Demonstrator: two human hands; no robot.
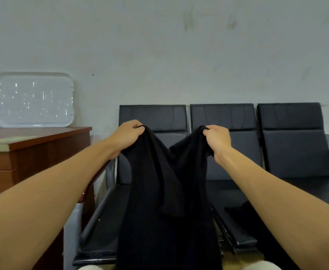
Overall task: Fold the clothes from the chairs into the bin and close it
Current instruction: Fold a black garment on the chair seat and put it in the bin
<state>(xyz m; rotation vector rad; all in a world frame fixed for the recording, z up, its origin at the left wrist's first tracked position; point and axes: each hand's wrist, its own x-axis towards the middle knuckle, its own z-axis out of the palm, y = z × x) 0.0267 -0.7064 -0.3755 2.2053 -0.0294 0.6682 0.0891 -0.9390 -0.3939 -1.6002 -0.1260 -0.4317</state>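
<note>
Left hand: up at chair-back height, fingers curled tight round a bunched top edge of the black garment.
Right hand: same story on the right, fist clamped on the other bunch. The two hands are well apart, with a dip of cloth between them.
Garment: hangs long and dark from both grips, in front of the left and middle chairs, and its lower end runs out of view. What kind of garment it is, I cannot tell.
More to fold: a second dark cloth lies on the middle seat, just beside the right forearm.
Bin: not in view. A clear lid leans on the far wall atop the wooden desk at left, and is likely its cover.
Risk, the hem: the bottom hangs low and unseen, so it could drag on the floor or snag on a seat front during a fold.
Risk, the grip: these are bunches, not clean corners. A fold from here may come out lopsided, and if one fist slips, half the cloth drops.
Risk, mix-up: it's black on black, so a low sweep to the right could catch the second cloth too.
Edges: the desk corner sits near the left forearm, the grey armrest rail runs below it, and the seat fronts are close under the cloth.
Open room: there is free air above the chair backs and between the arms, so lifting higher and spreading wider looks the safest way to go.
</note>
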